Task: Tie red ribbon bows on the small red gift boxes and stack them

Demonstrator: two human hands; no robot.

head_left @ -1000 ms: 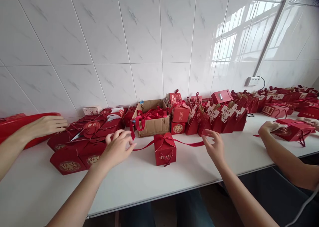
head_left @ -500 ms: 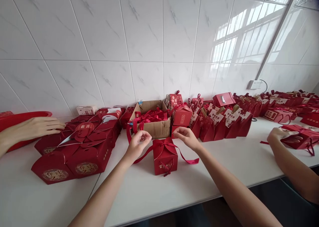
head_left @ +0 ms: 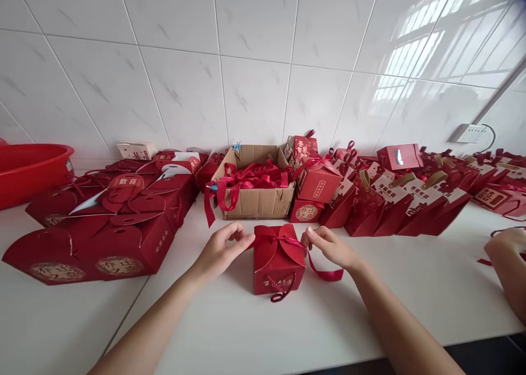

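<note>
A small red gift box (head_left: 277, 262) with curved top flaps and a cord tassel stands on the white counter (head_left: 230, 331) in front of me. A red ribbon (head_left: 324, 272) crosses its top and trails off to the right. My left hand (head_left: 219, 250) pinches the ribbon at the box's upper left edge. At the upper right edge my right hand (head_left: 329, 245) pinches the same ribbon. Both hands are closed on it, close to the box.
Behind the box sits an open cardboard carton (head_left: 255, 199) full of red ribbons. Flat red boxes (head_left: 123, 221) are piled at the left, a red basin (head_left: 28, 169) at far left. Several finished red boxes (head_left: 394, 202) line the right. Another person's hand (head_left: 507, 251) rests at the right edge.
My hands came down and closer to the box, drawing the ribbon tight over its top. The view tilted down. The other person's hand at the left has gone from view.
</note>
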